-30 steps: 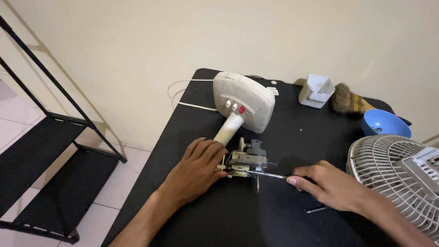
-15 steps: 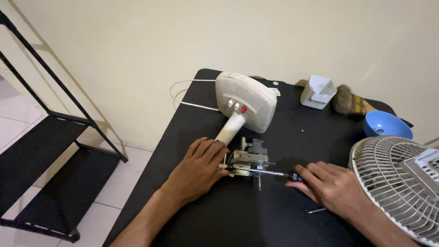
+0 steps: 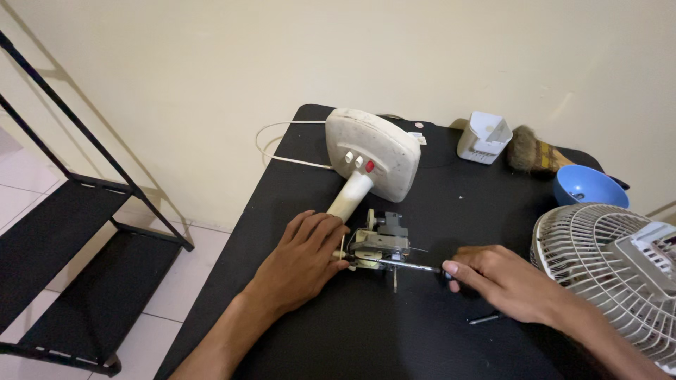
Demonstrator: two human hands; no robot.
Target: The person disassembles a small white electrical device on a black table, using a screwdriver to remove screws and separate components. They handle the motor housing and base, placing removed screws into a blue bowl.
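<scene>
Currently the fan motor (image 3: pixel 381 243), at mid black table (image 3: pixel 422 338) below the white fan base (image 3: pixel 373 151), is pinned flat by the left hand (image 3: pixel 304 259) so the screwdriver (image 3: pixel 408 265), gripped in the right hand (image 3: pixel 501 280), stays seated.

Left hand (image 3: pixel 304 257) flat on black table (image 3: pixel 394 338), fingertips touching small grey-and-cream metal fan motor (image 3: pixel 380 245). Right hand (image 3: pixel 503 281) grips thin metal-shaft screwdriver (image 3: pixel 401 264), tip at motor. Cream plastic fan base (image 3: pixel 373 162) with buttons behind. White wire fan grille (image 3: pixel 609 271) at right; blue plastic bowl (image 3: pixel 586 186) beyond.
</scene>
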